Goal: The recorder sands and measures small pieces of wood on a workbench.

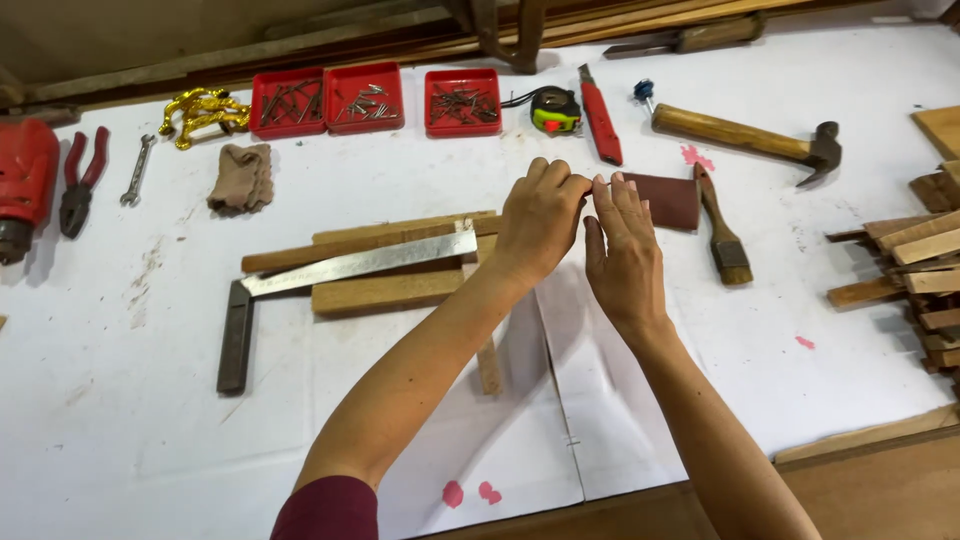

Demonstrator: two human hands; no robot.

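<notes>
My left hand [541, 222] and my right hand [622, 250] meet near the middle of the white-covered table [180, 420]. Both pinch the left edge of a dark red-brown sheet of sandpaper [668, 198] that lies flat. My left forearm crosses over wooden strips [385, 290] and a thin wooden stick [489, 365]. A steel try square [340, 267] rests on those strips, with its dark handle [236, 337] pointing toward me.
Three red trays [372, 98] of nails stand at the back, beside a tape measure [556, 110], a red utility knife [600, 118] and a hammer [745, 135]. A paintbrush [724, 232] lies right of the sandpaper. Pliers [80, 180], a spanner, a cloth [241, 176] lie left; stacked wood scraps [915, 265] right.
</notes>
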